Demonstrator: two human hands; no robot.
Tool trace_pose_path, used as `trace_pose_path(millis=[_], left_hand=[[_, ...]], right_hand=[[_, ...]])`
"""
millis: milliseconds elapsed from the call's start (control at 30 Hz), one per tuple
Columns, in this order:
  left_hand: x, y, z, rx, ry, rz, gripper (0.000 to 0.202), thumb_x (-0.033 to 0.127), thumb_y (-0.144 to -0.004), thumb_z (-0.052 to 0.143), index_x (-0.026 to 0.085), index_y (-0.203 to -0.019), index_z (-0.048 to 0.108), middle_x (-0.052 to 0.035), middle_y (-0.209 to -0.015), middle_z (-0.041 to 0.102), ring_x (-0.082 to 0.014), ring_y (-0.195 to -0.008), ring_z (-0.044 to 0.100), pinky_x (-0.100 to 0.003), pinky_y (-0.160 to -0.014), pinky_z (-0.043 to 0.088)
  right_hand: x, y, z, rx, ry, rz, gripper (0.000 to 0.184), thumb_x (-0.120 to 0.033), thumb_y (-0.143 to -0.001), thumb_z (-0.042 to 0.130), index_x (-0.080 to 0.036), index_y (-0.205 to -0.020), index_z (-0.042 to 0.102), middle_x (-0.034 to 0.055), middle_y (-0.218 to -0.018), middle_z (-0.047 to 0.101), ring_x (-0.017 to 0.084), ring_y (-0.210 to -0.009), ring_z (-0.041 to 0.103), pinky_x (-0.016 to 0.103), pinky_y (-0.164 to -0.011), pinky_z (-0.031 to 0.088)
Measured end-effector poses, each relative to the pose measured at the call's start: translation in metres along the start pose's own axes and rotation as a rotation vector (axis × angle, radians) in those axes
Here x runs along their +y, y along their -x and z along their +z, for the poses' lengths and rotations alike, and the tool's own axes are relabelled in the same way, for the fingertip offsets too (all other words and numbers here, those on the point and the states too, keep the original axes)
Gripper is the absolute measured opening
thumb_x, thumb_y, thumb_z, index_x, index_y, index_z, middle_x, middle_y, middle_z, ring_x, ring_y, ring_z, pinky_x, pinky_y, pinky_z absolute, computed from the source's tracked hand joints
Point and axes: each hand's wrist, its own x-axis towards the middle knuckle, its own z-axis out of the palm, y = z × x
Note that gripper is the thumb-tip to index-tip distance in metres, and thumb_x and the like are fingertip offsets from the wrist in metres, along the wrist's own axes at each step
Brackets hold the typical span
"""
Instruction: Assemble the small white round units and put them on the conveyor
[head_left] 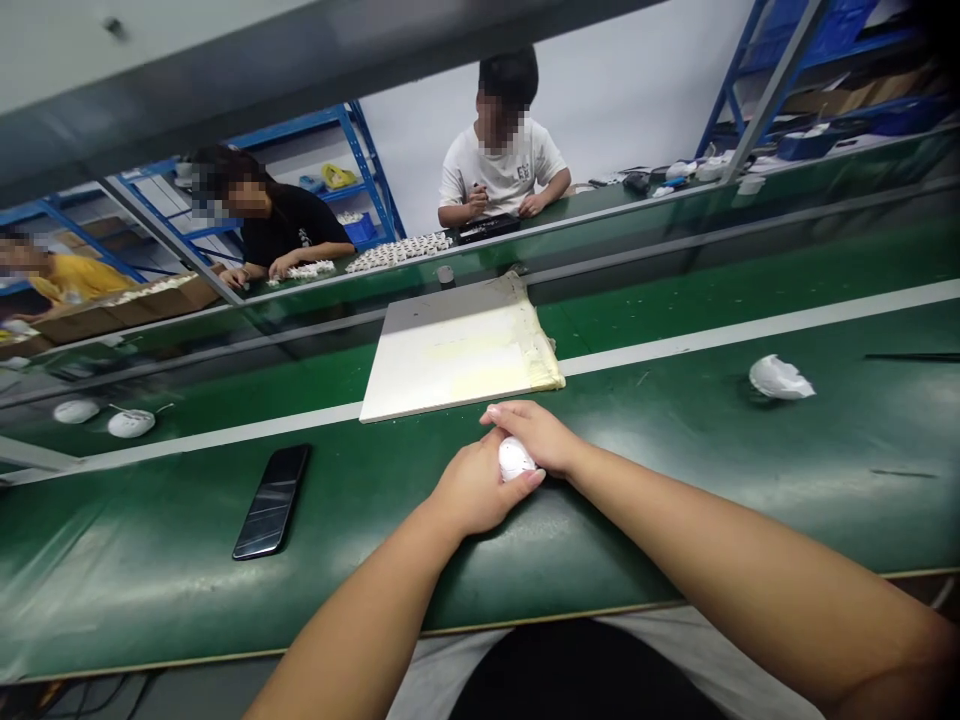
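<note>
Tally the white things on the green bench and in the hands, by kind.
Round white pieces: 3, one held between the left hand and right hand, two at far left
Crumpled white shell: 1
White board: 1
Total: 5

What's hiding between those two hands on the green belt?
A small, rounded white object shows between the bare left hand and the bare right hand. The hands cover much of it, so its underside and full shape cannot be seen.
</note>
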Motion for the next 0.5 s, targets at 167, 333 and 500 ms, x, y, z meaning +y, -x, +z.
trace_pose_path(millis=[167, 333, 500], left_hand=[[-0.012, -0.006, 0.003, 0.055, 0.31, 0.031, 0.057, 0.055, -0.086, 0.063, 0.022, -0.13, 0.051, -0.0087, -0.113, 0.067, -0.0222, -0.086, 0.066, -0.033, -0.074, 0.051], [-0.073, -0.038, -0.041, 0.451, 0.483, -0.248, 0.067, 0.074, -0.085, 0.048, 0.018, -0.121, 0.056, -0.0087, -0.09, 0.069, -0.0162, -0.062, 0.063, -0.025, -0.051, 0.046], [-0.146, -0.055, -0.128, 0.767, 0.133, -0.463, 0.069, 0.065, -0.098, 0.019, 0.011, -0.12, 0.056, -0.0151, -0.103, 0.067, -0.0194, -0.081, 0.066, -0.029, -0.063, 0.052]], right_hand=[[0.003, -0.007, -0.002, 0.099, -0.205, -0.076, 0.049, -0.063, -0.086, 0.054, -0.016, -0.101, 0.064, 0.0092, -0.091, 0.071, 0.021, -0.078, 0.067, 0.032, -0.069, 0.051], [0.012, -0.022, -0.02, 0.307, 0.0, -0.284, 0.04, -0.055, -0.091, 0.049, -0.018, -0.098, 0.063, 0.0094, -0.107, 0.069, 0.022, -0.092, 0.067, 0.036, -0.084, 0.051], [0.015, -0.023, -0.022, 0.227, 0.197, -0.263, 0.03, -0.045, -0.091, 0.05, -0.019, -0.098, 0.063, 0.0067, -0.098, 0.07, 0.02, -0.082, 0.067, 0.035, -0.079, 0.05]])
